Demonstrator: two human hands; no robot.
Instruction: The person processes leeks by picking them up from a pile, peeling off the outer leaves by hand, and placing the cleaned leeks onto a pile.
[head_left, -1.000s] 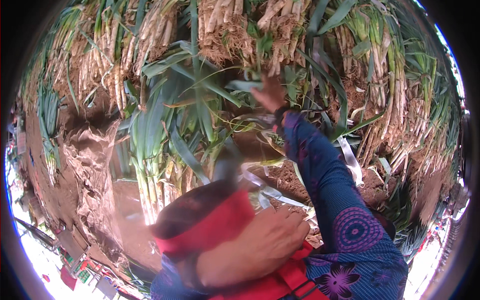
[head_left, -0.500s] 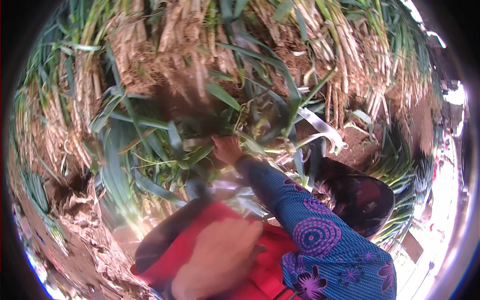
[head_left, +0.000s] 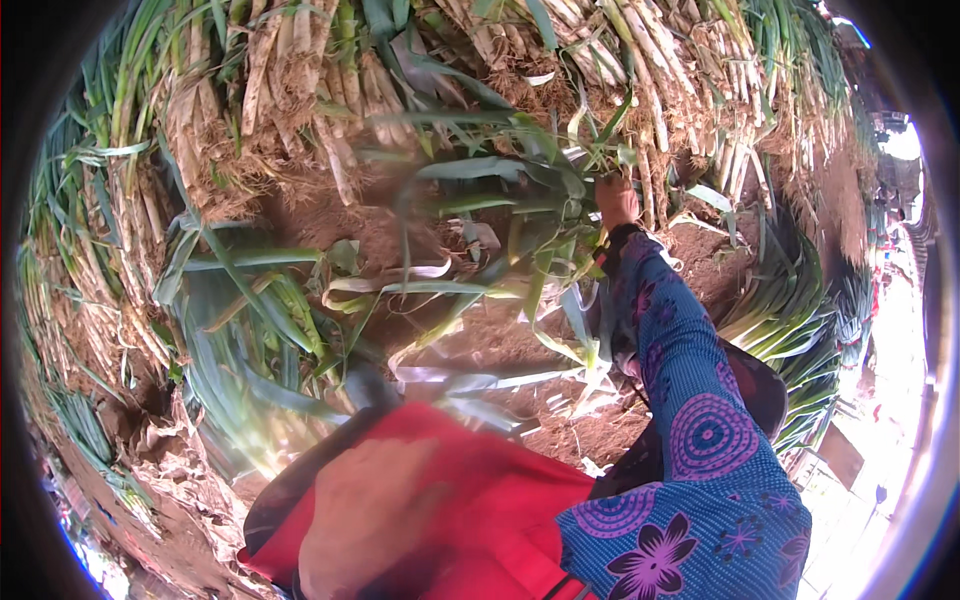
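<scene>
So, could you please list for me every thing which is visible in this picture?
Rooted stalks: many, whitish and green, across the top
Loose leaves: several, green, upper middle
Leafy bundle: one, green, left
Leafy stalks: many, green, right
Pale strips: several, whitish, on the middle ground
Soil: patches, brown, middle
Crumpled sheet: one, brown, lower left
Red cloth: one, red, bottom centre
Patterned sleeve: one, blue and purple, right of centre
Left hand: one, blurred, over the red cloth
Right hand: one, at the loose leaves, grip unclear
</scene>
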